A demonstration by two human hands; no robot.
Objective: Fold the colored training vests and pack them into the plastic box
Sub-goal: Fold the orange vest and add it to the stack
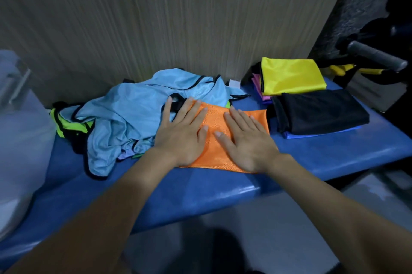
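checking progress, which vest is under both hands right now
The orange vest: both hands lie flat on it, unlike the folded yellow vest and black vest beside it.

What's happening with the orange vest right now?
Both hands flat, pressing orange vest. Vest folded on bench. Blue vest pile beside it.

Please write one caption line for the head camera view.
Both hands, left and right, press flat an orange vest on the blue bench, beside unfolded vests.
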